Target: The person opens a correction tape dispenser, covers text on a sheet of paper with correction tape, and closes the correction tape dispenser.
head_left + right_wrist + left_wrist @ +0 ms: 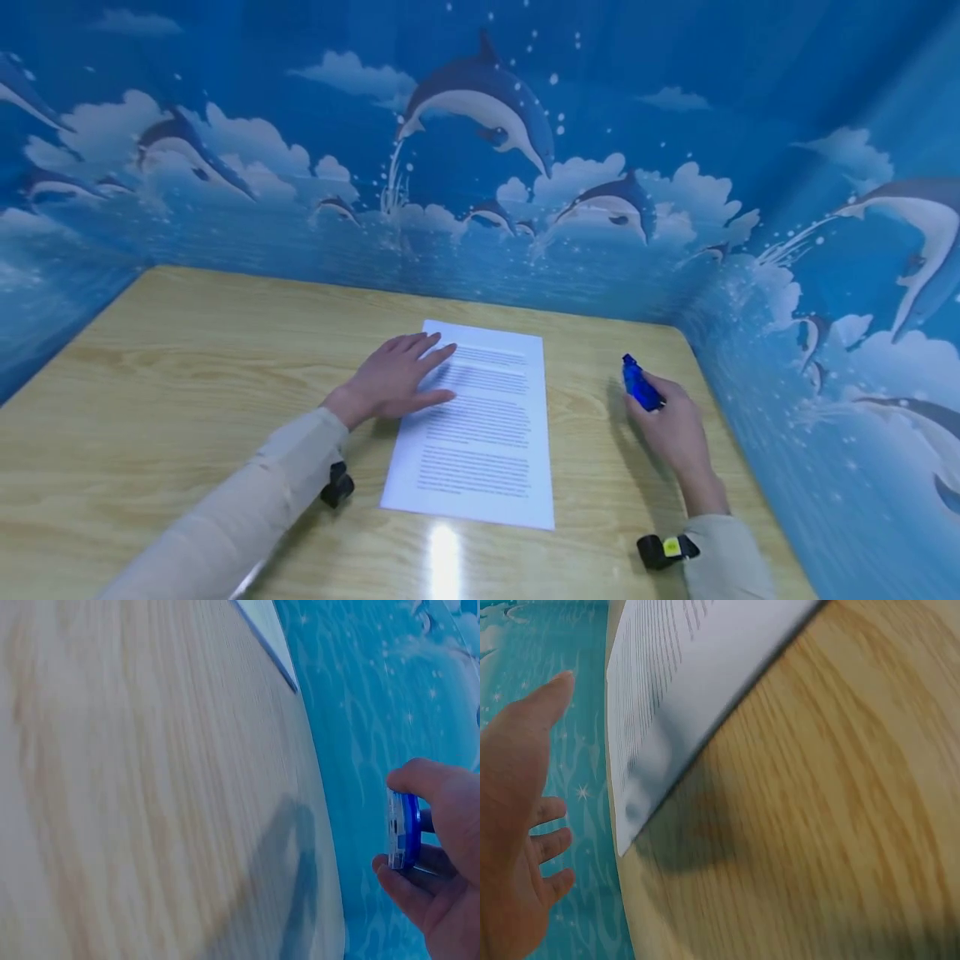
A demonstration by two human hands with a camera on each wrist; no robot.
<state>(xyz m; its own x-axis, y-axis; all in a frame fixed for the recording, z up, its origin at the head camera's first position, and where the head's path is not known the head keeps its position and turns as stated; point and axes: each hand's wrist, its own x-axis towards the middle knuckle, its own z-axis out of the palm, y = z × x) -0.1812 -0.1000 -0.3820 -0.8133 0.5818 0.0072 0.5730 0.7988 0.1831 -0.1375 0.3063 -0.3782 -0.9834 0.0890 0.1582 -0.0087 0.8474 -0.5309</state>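
Observation:
A white sheet of printed paper lies on the wooden table, its lines of text running across it in the head view. Over its upper left part reaches my left hand, fingers spread and thumb pointing right, holding nothing. In the left wrist view, the hand's shadow falls on the paper's corner and the wood. To the right of the sheet, my right hand pinches a blue correction tape between thumb and fingers, narrow end pointing away. The right wrist view shows the correction tape edge-on, with a clear side and a blue side.
The wood-grain table is bordered at the back and right by a blue curtain printed with dolphins and clouds. Small black cameras sit at both wrists. A bright light reflection shows on the table below the paper.

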